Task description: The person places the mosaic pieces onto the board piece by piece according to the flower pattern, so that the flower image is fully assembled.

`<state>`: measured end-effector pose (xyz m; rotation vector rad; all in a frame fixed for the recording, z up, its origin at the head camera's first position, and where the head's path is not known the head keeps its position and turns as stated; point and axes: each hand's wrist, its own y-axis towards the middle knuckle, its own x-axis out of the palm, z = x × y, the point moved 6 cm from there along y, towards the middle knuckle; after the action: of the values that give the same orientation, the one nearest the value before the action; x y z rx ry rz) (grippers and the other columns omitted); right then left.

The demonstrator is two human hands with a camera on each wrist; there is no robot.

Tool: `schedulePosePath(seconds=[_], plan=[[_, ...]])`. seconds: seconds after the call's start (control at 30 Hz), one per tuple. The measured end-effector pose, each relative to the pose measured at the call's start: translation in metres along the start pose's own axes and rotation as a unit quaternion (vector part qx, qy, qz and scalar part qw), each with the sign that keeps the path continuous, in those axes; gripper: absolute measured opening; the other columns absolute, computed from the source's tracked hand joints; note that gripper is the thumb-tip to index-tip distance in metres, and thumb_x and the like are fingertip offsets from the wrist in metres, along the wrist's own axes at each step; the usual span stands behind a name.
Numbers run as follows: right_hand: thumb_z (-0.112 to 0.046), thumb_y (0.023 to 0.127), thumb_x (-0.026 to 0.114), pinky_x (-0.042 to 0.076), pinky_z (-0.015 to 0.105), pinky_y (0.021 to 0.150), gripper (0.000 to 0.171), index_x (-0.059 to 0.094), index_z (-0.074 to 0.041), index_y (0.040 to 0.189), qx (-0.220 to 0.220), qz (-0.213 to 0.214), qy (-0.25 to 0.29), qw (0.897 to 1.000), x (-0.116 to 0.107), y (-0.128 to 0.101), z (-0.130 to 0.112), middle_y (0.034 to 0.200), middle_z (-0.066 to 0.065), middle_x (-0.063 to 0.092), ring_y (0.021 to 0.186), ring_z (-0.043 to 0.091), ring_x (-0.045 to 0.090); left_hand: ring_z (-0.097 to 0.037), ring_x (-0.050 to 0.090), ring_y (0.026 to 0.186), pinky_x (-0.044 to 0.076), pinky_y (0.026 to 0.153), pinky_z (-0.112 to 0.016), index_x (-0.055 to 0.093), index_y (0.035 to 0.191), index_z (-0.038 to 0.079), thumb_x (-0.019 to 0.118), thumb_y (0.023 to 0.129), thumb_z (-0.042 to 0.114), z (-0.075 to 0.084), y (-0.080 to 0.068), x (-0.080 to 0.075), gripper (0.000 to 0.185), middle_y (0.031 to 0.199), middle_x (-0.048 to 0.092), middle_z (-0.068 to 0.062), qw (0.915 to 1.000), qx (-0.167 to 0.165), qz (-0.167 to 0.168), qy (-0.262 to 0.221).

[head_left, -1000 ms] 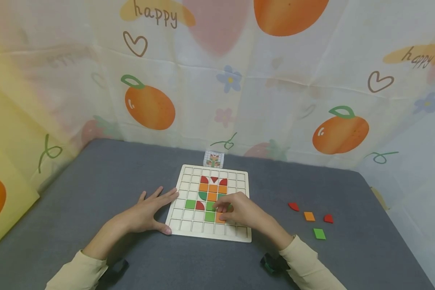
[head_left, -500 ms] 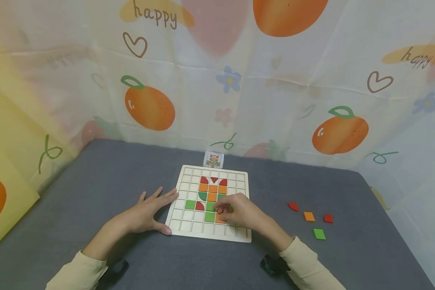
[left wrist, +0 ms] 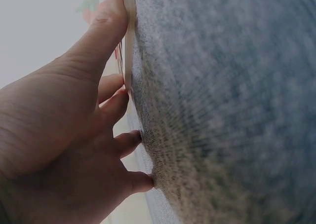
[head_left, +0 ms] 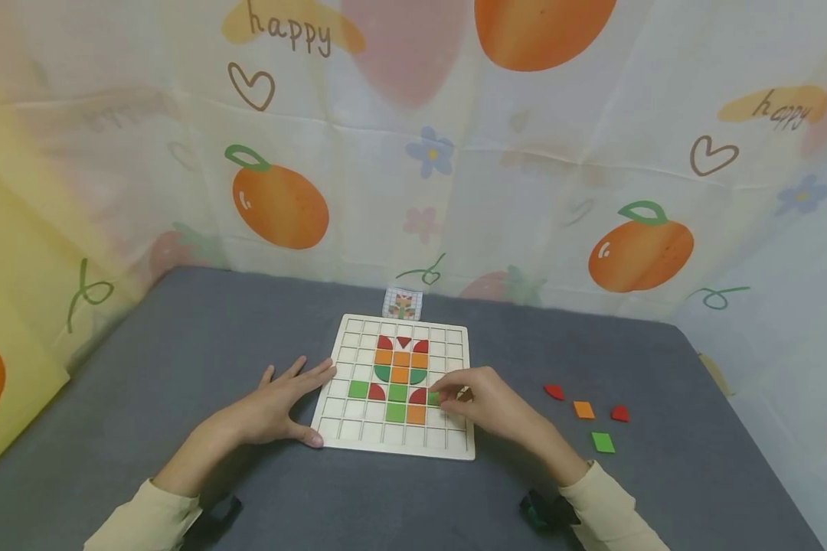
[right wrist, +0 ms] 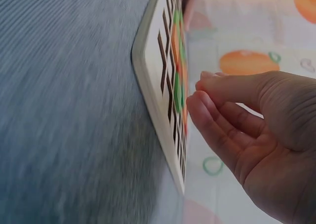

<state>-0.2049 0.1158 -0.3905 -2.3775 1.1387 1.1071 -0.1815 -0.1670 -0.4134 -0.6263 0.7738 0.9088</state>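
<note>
1. Board (head_left: 394,440), a pale wooden grid, lay flat on the grey table (head_left: 179,344), in the middle and a little toward the person.
2. On the board stood a coloured pattern of tiles (head_left: 400,375): red pieces at the top, orange squares under them, then green and red pieces, with one green and one orange square lowest.
3. The left hand (head_left: 276,405) rested at 9 o'clock of the board, fingers straight and spread apart, the thumb pressed against the near left corner and the fingertips touching the left edge.
4. The right hand (head_left: 485,402) hovered over the right part of the board, about 3 o'clock from the pattern; its fingers were loosely curled and close together, holding nothing that I could see, the tips just beside a green tile (head_left: 433,398).
5. Four loose tiles lay well apart from the board at 3 o'clock: a red one (head_left: 554,392), an orange one (head_left: 583,409), another red one (head_left: 619,414) and a green one (head_left: 603,442).
6. A small pattern card (head_left: 403,304) stood at 12 o'clock, just behind the board.
</note>
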Motion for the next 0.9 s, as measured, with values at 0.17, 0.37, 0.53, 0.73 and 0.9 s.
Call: schedulePosePath(seconds=[0.17,0.37,0.53,0.73,0.9], plan=[[-0.011,0.088,0.073,0.054,0.025,0.072,0.023,0.073,-0.011,0.111,0.035,0.020,-0.023,0.999,-0.013,-0.013,0.017,0.089,-0.010,0.068,0.079,0.004,0.060,-0.050,0.006,0.145,-0.004,0.104,-0.074,0.030,0.154,0.008,0.083,0.067,0.049,0.000,-0.001,-0.001,0.109,0.161,0.023,-0.015,1.0000,0.002,0.001,-0.004],[-0.008,0.086,0.074,0.055,0.027,0.076,0.024,0.073,-0.011,0.111,0.052,0.047,-0.029,0.997,-0.030,-0.032,0.035,0.091,-0.010,0.069,0.082,0.005,0.062,-0.050,0.006,0.145,-0.004,0.104,-0.075,0.030,0.154,0.009,0.083,0.067,0.049,0.000,0.000,0.000,0.109,0.161,0.023,-0.014,1.0000,0.001,-0.002,-0.004],[-0.005,0.086,0.074,0.055,0.028,0.076,0.024,0.073,-0.008,0.110,0.039,0.063,-0.036,0.997,-0.041,-0.044,0.046,0.092,-0.006,0.070,0.083,0.007,0.064,-0.050,0.006,0.145,-0.004,0.104,-0.075,0.030,0.154,0.009,0.083,0.067,0.050,-0.001,0.000,0.000,0.110,0.161,0.023,-0.015,1.0000,-0.001,-0.003,-0.003],[0.000,0.083,0.075,0.056,0.029,0.075,0.028,0.072,-0.003,0.110,0.045,0.071,-0.036,0.996,-0.053,-0.060,0.060,0.093,0.001,0.071,0.083,0.009,0.066,-0.050,0.006,0.145,-0.003,0.104,-0.075,0.030,0.155,0.010,0.082,0.066,0.052,-0.002,0.001,0.001,0.110,0.161,0.023,-0.014,1.0000,-0.001,-0.006,0.001],[0.001,0.080,0.077,0.056,0.029,0.074,0.032,0.071,-0.002,0.111,0.057,0.080,-0.040,0.994,-0.067,-0.078,0.068,0.096,0.005,0.072,0.086,0.017,0.069,-0.050,0.005,0.145,-0.004,0.104,-0.075,0.029,0.155,0.010,0.081,0.067,0.052,-0.002,0.001,0.001,0.111,0.161,0.022,-0.013,1.0000,-0.001,-0.006,-0.001]])
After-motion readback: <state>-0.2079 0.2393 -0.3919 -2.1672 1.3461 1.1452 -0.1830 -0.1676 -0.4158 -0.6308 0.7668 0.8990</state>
